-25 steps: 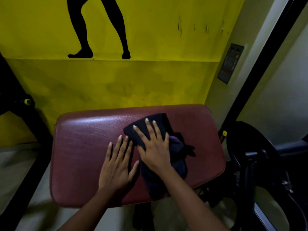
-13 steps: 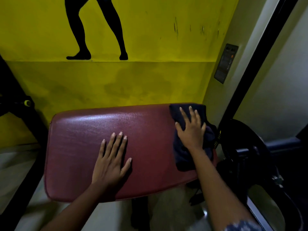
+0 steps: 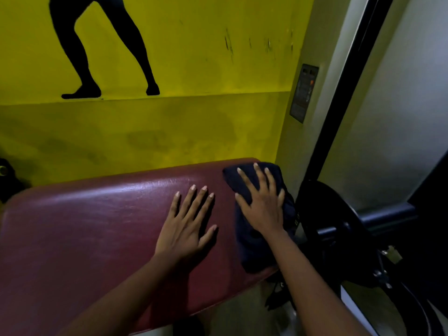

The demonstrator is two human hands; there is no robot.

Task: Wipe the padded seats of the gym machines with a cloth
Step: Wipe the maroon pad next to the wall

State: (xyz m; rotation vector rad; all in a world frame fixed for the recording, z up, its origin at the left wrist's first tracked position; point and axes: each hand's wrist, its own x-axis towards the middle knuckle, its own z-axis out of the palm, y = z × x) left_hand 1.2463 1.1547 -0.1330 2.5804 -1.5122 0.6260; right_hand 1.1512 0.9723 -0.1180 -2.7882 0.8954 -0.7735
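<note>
Looks mid-wipe. Cloth (image 3: 252,248) flat on far right end of seat (image 3: 84,226), draped over that edge, pinned under right hand (image 3: 263,209) with fingers straight and spread. Left hand (image 3: 186,229) flat on bare pad just beside, fingers splayed, holding nothing, probably bracing. Right end likely nearly covered; cannot tell whether the long left stretch is wiped. No other machine seats in view, so presumably still to do. Seat: maroon vinyl, fine grain, glossy streak near back, rounded corners, soft rolled edges. Cloth: dark, matte, limp, bunched in loose folds. Behind: yellow wall (image 3: 169,129), matte, scuffed.
</note>
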